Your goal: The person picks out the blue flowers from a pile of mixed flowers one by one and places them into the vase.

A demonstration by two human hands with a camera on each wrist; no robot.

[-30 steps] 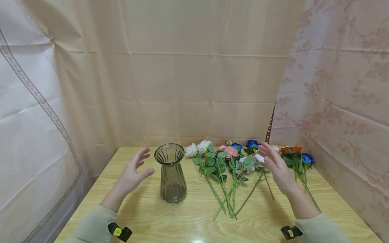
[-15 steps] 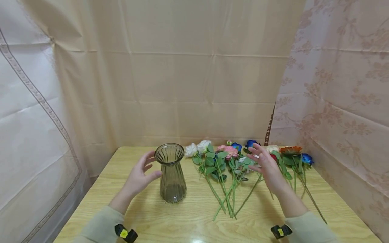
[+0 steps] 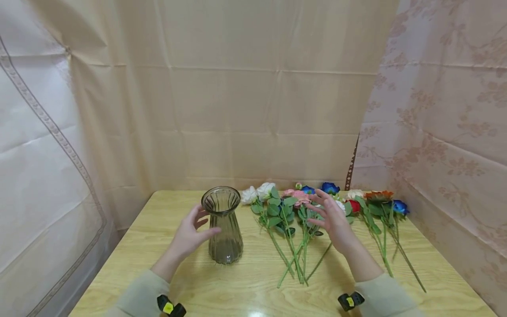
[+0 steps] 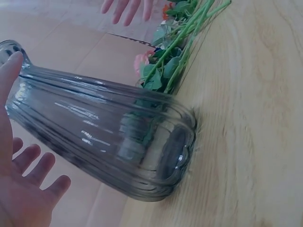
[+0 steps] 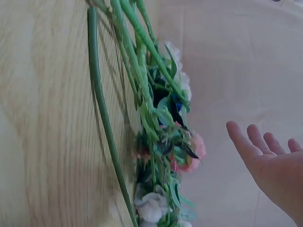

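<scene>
A grey-tinted ribbed glass vase [image 3: 225, 237] stands upright on the wooden table. Beside its left side is my left hand [image 3: 189, 235], thumb in front of the glass and fingers spread toward the back. In the left wrist view the fingers stand apart from the vase [image 4: 99, 127]; whether the thumb touches the neck I cannot tell. My right hand [image 3: 334, 224] hovers with fingers extended above several cut-stem flowers, holding nothing. Under it lie a pink flower [image 3: 302, 197] and white flowers [image 3: 266, 191], their green stems [image 3: 295, 259] crossing toward me.
Further right lie a red flower [image 3: 354, 206], an orange flower [image 3: 379, 196] and a blue flower [image 3: 400, 207] with long stems. A beige curtain [image 3: 237, 110] hangs behind the table [image 3: 253, 295]; patterned cloth [image 3: 447, 132] hangs on the right.
My left hand has moved right, up to the vase. My right hand has moved left over the flowers, uncovering the red one. The vase and flowers have stayed put.
</scene>
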